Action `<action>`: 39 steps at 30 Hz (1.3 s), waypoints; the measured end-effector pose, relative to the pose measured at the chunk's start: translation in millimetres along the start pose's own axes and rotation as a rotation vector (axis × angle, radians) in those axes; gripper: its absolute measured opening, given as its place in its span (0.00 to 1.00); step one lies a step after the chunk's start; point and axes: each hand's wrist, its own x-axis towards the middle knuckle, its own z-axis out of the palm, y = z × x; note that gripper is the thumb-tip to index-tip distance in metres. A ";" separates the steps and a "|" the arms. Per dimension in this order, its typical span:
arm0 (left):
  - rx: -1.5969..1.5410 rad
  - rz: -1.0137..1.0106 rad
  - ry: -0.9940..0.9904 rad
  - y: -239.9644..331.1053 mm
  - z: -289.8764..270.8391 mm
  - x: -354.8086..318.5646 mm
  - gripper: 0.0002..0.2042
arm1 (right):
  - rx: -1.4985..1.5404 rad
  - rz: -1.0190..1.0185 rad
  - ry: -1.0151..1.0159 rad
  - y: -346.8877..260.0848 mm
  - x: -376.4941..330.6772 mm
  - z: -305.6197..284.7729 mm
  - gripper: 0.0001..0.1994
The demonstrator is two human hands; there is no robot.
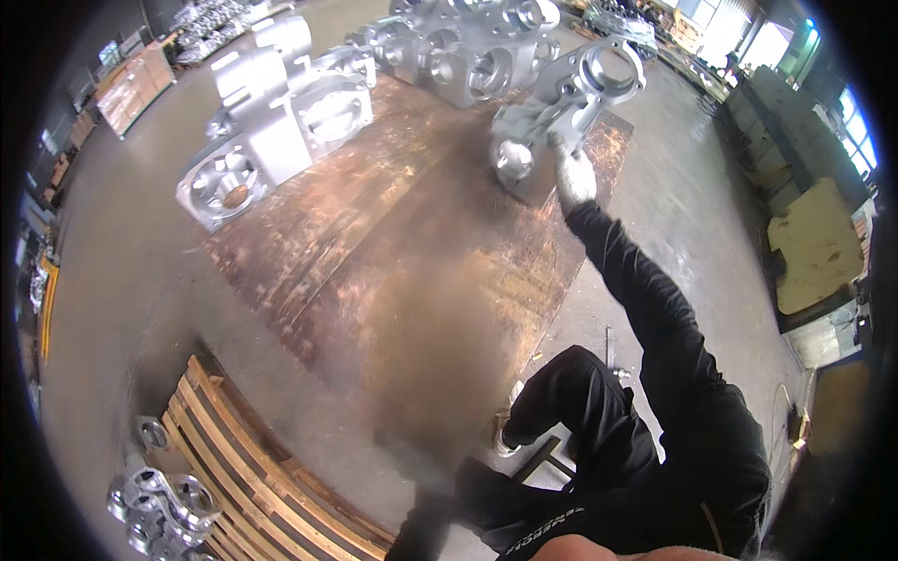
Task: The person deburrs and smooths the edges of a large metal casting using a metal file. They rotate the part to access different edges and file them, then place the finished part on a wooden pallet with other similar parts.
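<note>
My right arm reaches far forward, and my right hand [576,176], in a white glove, is closed on the near lower edge of a silver metal casting [566,93]. The casting has a large round ring at its upper end and stands tilted on the far right part of a worn brown board [421,178]. Its fingers are partly hidden against the metal. Of my left arm only a dark sleeve [426,525] shows near the lower edge. A blurred patch lies over the middle of the picture, and my left hand cannot be seen.
More silver castings stand on the board, a large one [271,122] at left and several [458,51] at the back. A slatted wooden pallet [271,467] and smaller metal parts [159,505] are at lower left. Grey panels [795,150] line the right side.
</note>
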 end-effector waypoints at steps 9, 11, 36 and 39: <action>-0.078 0.326 -0.219 -16.2 -11.5 96.2 0.28 | 0.060 -0.161 -0.694 -75.0 -285.9 24.1 0.25; 0.176 0.363 -0.022 21.6 -25.5 72.7 0.25 | 0.254 -0.293 -0.809 -96.6 -311.0 10.8 0.23; 1.034 1.294 0.115 318.5 175.5 -147.3 0.33 | -0.908 1.004 -0.595 410.4 -467.4 -486.3 0.20; 0.991 1.296 0.089 323.0 166.8 -143.7 0.28 | -0.990 0.951 -0.516 415.4 -461.3 -445.0 0.25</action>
